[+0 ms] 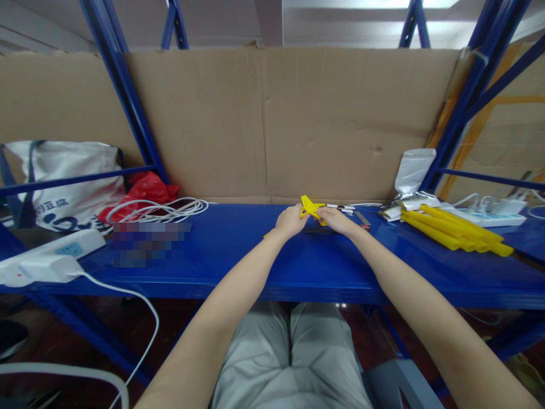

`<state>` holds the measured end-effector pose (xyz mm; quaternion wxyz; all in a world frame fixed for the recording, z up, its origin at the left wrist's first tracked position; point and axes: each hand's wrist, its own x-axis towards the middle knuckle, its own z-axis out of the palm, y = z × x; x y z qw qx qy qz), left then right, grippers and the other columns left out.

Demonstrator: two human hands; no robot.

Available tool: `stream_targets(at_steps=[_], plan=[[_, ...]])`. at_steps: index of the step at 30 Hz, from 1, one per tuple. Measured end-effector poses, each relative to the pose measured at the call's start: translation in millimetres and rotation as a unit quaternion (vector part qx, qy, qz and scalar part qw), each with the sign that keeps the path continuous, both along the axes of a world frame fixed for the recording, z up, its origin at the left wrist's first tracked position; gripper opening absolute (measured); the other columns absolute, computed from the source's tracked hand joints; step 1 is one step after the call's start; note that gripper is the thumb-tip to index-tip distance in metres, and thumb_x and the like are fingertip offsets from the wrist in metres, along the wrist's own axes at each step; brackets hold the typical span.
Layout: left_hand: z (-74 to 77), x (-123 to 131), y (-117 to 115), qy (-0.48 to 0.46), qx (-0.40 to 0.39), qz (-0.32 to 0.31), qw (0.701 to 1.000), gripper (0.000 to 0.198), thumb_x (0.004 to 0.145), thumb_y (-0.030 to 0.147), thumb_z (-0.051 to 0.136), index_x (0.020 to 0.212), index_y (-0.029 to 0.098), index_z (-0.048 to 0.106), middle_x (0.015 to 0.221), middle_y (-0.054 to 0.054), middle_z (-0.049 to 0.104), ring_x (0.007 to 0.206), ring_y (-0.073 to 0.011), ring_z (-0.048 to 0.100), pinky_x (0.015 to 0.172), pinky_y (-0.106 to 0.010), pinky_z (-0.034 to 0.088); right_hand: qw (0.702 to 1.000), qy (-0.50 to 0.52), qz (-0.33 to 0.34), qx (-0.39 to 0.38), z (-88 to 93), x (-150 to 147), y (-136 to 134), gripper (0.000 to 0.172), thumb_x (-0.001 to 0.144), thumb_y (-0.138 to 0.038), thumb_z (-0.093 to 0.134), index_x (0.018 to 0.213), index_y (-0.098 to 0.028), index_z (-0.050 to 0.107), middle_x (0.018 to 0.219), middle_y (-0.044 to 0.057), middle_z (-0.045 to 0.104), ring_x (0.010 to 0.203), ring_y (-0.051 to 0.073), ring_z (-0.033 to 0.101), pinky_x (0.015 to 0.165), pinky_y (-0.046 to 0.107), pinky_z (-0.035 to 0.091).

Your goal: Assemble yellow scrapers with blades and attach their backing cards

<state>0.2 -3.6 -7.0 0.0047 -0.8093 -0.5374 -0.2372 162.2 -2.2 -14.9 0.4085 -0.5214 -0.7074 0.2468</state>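
Head view: I am sitting at the blue shelf (298,267), looking down along both forearms, which are reaching forward and meeting at its middle
Left hand: my left hand (290,220) is curling its fingers around the left end of the yellow piece (310,208) and pinching it firmly
Right hand: my right hand (338,218) is pinching the other end of the same piece, so the two hands are almost touching, with the piece bridging them
Where the piece is: it is sitting between my fingertips over the far half of the shelf, near the cardboard wall (332,125), with its pointed ends sticking up and outward
Why held so: gripping it from both sides is, I judge, keeping it steady and straight ahead of my eyes
Right side: a pile of yellow strips (451,230) of the same colour is lying flat near my right hand, seemingly kept within easy reach; a silver pouch (413,169) is leaning behind it
Behind my right hand: a few small flat bits (344,208) are lying on the shelf, too small for me to tell what they are
Left side: a coil of white cable (162,210), a red bag (142,190) and a white tote bag (68,176) are lying well apart from my hands; a white power strip (42,264) is sitting at the near left corner
In the way: the cardboard wall is closing off the back just beyond my hands, and the small bits are crowding the spot beside my right hand
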Motion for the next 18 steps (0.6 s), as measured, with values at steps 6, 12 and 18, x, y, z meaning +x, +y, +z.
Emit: stream_targets(at_steps=[6,12,18], plan=[[-1.5,-4,5,-0.007,-0.006,-0.025,1.0,0.033,0.088,0.033,0.048,0.116,0.017,0.057,0.113,-0.011,0.065,0.105,-0.0237,0.061,0.084,-0.03,0.047,1.0,-0.018,-0.016,0.004,2.7,8,5,0.029,0.088,-0.019,0.039,0.082,-0.013,0.066,0.078,0.004,0.067,0.062,0.01,0.057,0.061,0.02,0.044],[-5.8,-7,10,0.001,-0.014,-0.009,1.0,0.035,0.087,0.035,0.05,0.115,0.016,0.058,0.113,-0.011,0.065,0.105,-0.0242,0.061,0.085,-0.03,0.047,0.978,-0.083,-0.174,0.074,12.4,44,11,0.028,0.085,-0.019,0.044,0.099,-0.012,0.066,0.088,0.01,0.07,0.077,0.015,0.064,0.071,0.024,0.048],[-5.3,-5,8,0.013,-0.022,-0.006,1.0,0.034,0.085,0.036,0.052,0.112,0.017,0.06,0.111,-0.01,0.066,0.103,-0.0237,0.062,0.083,-0.029,0.047,0.89,-0.221,-0.399,-0.005,-1.3,108,17,0.024,0.075,-0.025,0.058,0.092,-0.013,0.069,0.094,0.016,0.069,0.093,0.025,0.064,0.077,0.031,0.049]])
